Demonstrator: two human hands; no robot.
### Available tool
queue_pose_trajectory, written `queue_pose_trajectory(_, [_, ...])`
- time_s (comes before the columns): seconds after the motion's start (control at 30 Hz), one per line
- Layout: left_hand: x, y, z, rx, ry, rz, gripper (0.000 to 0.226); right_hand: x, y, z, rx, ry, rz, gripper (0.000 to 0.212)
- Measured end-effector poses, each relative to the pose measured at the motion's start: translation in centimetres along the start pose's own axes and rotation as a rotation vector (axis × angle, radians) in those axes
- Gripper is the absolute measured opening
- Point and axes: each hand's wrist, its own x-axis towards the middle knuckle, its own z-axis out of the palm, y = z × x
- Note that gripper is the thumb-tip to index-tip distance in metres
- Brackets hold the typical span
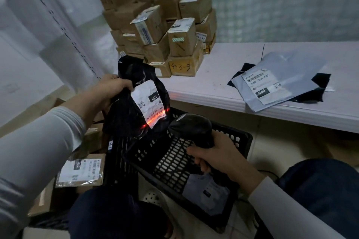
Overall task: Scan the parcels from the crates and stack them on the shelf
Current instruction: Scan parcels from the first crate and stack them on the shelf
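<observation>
My left hand [114,88] grips the upper edge of a black plastic parcel [124,114] and holds it up over the black crate [239,137]. Its white label [148,101] faces the scanner, and a red scan line glows across the label's lower barcode. My right hand [215,154] grips the handle of a black barcode scanner [191,128], aimed up and left at the label. A grey parcel [206,193] lies in the crate's bottom. On the white shelf [213,87] stand a stack of cardboard boxes [165,31] and a grey mailer [281,79].
Cardboard parcels [79,170] with white labels lie on the floor at the left of the crate. A perforated shelf upright [64,25] rises at the left. My knees [320,184] frame the crate at the bottom. A black bag [320,87] lies under the grey mailer.
</observation>
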Motion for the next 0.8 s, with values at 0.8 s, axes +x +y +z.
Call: queue_pose_trajectory(0.8, [-3.4,18.9,19.0,-0.530,-0.588,0.047,0.023,-1.8,4.0,-4.4,0.276,0.223,0.170,0.012])
